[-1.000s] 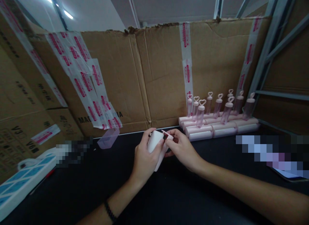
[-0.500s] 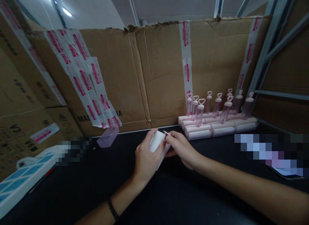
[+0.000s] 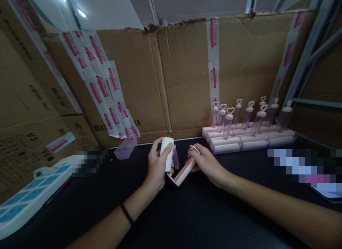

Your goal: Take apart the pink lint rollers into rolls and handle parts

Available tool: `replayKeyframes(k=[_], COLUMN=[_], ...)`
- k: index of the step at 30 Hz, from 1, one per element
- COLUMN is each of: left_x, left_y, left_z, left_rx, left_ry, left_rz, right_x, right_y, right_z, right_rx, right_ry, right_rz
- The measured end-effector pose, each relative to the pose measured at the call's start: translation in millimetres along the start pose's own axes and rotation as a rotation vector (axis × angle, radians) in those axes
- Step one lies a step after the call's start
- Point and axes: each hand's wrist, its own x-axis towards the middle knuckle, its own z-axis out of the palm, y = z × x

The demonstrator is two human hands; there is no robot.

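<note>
The left hand (image 3: 156, 164) grasps a white cylinder (image 3: 167, 155), and the right hand (image 3: 210, 165) grips the upper end of a pink casing (image 3: 185, 172), open along its length; from my remote seat I see both held above the black table (image 3: 203, 217). Just beside the cylinder shows a translucent tube (image 3: 176, 160); I can't tell whether either hand grips it. Heart-topped tubes (image 3: 248, 117) stand on pink cases (image 3: 255, 146) farther right.

A taped cardboard panel (image 3: 187, 77) stands behind the black tabletop (image 3: 197, 220).
</note>
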Motion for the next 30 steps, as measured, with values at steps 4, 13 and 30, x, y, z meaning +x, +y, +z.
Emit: replayKeyframes(k=[4, 13, 30], left_x=[5.8, 12.4, 12.4], left_y=[-1.1, 0.0, 5.0], left_z=[-5.8, -15.2, -23.1], left_rx=[-0.057, -0.082, 0.629], left_ry=[0.028, 0.035, -0.301], left_rz=[-0.016, 0.025, 0.55], right_x=[5.3, 34.6, 16.5], right_y=[4.0, 3.3, -26.6], right_z=[-5.2, -46.5, -39.2], right_rx=[-0.066, -0.499, -0.74], right_ry=[-0.002, -0.224, -0.096], right_rz=[-0.025, -0.127, -0.937])
